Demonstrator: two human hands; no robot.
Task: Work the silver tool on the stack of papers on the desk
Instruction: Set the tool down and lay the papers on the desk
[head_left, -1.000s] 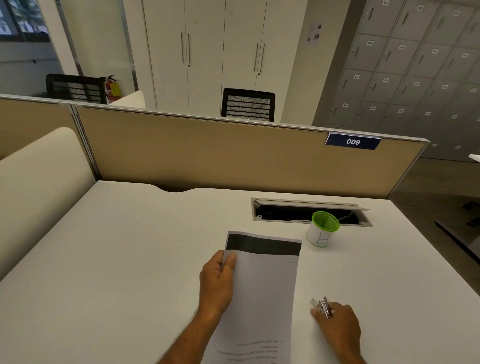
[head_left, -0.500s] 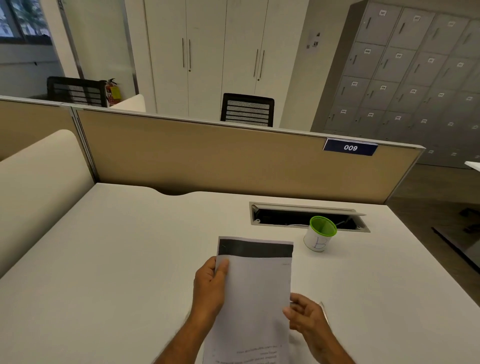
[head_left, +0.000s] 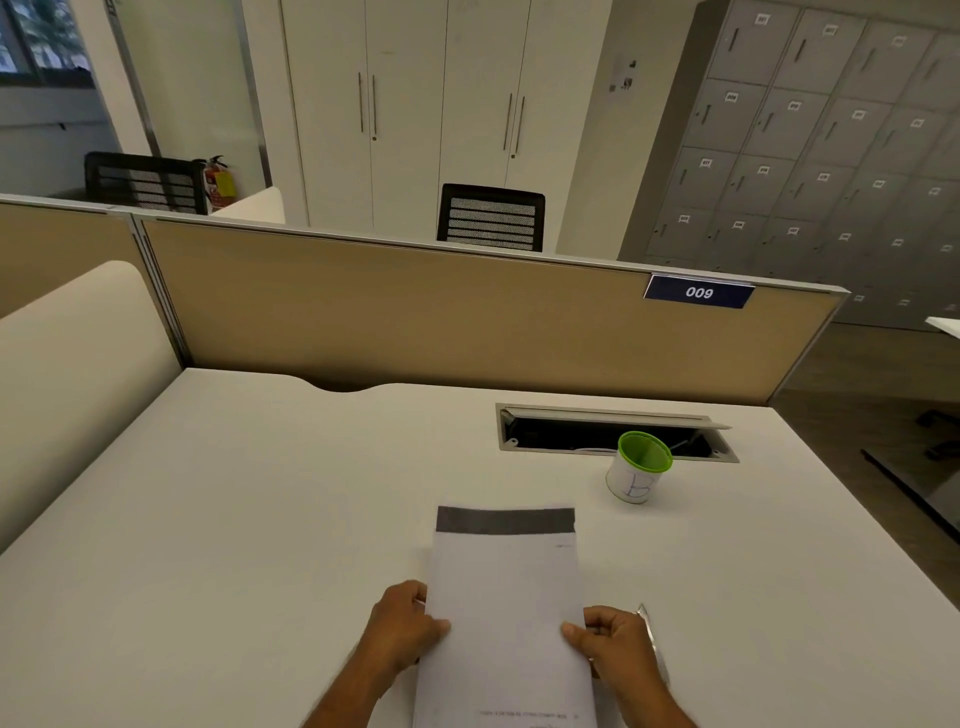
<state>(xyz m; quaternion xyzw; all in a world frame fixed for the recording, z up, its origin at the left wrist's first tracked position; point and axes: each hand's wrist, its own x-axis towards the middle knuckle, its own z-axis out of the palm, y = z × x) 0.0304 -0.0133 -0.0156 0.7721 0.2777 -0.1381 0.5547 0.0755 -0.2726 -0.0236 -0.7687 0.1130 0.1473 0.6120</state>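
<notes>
A stack of papers (head_left: 506, 587), white with a dark band along its far edge, is at the near middle of the white desk (head_left: 234, 519). My left hand (head_left: 402, 629) grips its left edge and my right hand (head_left: 615, 647) grips its right edge, thumbs on top. The silver tool (head_left: 649, 631) lies on the desk just right of my right hand, mostly hidden behind it; only a thin shiny strip shows.
A white cup with a green rim (head_left: 639, 467) stands beyond the papers to the right, in front of an open cable tray (head_left: 613, 431). A tan partition (head_left: 415, 317) marked 009 closes the desk's far side. The desk's right edge drops to the floor.
My right hand left the silver tool on the desk and moved left to take the papers' right edge. My left hand slid down the left edge toward me.
</notes>
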